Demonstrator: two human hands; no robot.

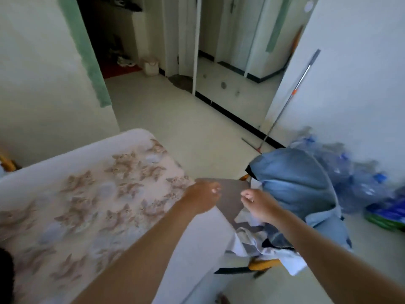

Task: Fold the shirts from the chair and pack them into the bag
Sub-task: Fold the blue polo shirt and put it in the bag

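Bed (92, 194), lower left: floral cover on top, a dark blurred shape at its bottom-left edge. Chair (262, 264), lower right of centre: yellow frame under a clothes heap (293, 183), blue fabric over white pieces. Floor (175, 119), pale tile: clear bottles (355, 172) with blue caps at right, green pack (385, 216) beside them, mop head (258, 148) at wall base, white bin (150, 66) top centre.

No text, label, brand or number is showing legibly anywhere. The green and blue packet (385, 216) on the floor at the right edge is showing only smeared colour, and the blue patches on the clear plastic bottles (359, 185) by the wall are blurring too much to read
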